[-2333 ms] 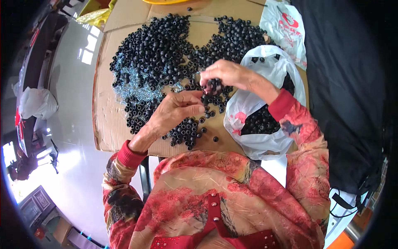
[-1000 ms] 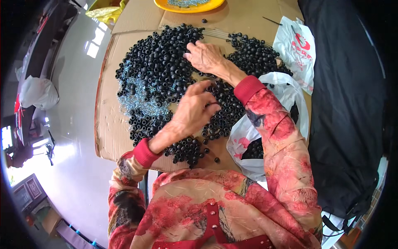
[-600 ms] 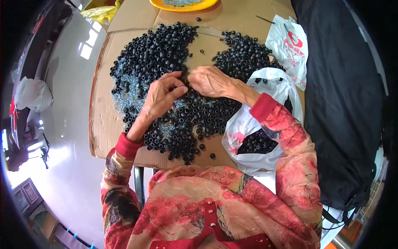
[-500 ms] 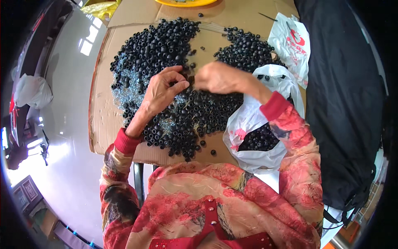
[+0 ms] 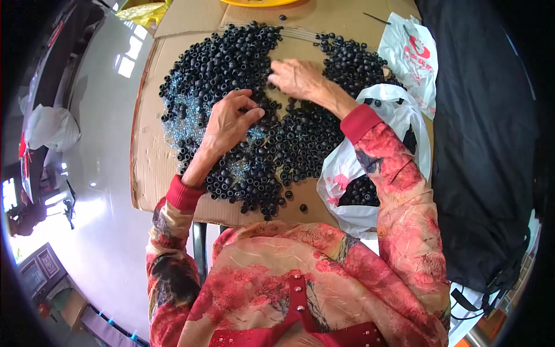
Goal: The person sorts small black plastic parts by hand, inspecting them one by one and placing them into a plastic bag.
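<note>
Compared with half a second ago, a clear shift of the right hand (image 5: 298, 79): away from the left fingertips and farther up, over the bare strip beside the inner edge of the left heap of black beads (image 5: 222, 69). Right grip bent toward that heap, with tips too blurred to tell whether pinching anything. Little change in the left hand (image 5: 230, 121), back upward over the beads; thumb and forefinger curled close to each other, but cannot tell whether pressed together or around a bead. Slightly less of the yellow dish (image 5: 263, 2) in view.

Dull to satiny, barrel-like and rounded shapes throughout the black heaps, many with wide holes; dense at left, lower at right, loosely spread between and in front. Among them at left, small glassy beads (image 5: 185, 130), pale blue and shiny. Beneath, a bench (image 5: 151, 173) covered in tan cardboard. At right, a crumpled white plastic bag (image 5: 352, 220) with more black beads inside; beyond, a flatter white bag (image 5: 407, 63) with red print. Red cuffs (image 5: 359, 123) on flowered sleeves.
</note>
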Action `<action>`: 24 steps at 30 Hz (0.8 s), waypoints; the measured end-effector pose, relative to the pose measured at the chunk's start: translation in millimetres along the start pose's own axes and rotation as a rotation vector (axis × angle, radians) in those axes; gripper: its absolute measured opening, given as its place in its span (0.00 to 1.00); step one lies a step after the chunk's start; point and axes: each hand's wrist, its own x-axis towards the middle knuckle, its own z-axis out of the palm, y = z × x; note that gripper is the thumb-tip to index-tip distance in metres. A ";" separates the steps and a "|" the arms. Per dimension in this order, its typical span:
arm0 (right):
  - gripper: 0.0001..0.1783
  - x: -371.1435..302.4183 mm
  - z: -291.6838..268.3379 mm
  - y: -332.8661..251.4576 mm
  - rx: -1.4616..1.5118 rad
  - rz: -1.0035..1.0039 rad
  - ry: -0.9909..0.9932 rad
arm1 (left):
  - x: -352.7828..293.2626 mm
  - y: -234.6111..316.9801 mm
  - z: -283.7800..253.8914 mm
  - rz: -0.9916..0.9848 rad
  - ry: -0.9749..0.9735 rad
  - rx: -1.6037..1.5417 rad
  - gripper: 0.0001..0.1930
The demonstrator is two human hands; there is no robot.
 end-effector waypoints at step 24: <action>0.06 -181.0 -48.6 -57.8 0.174 -0.215 -0.261 | -48.8 3.9 46.4 0.441 -0.197 0.356 0.08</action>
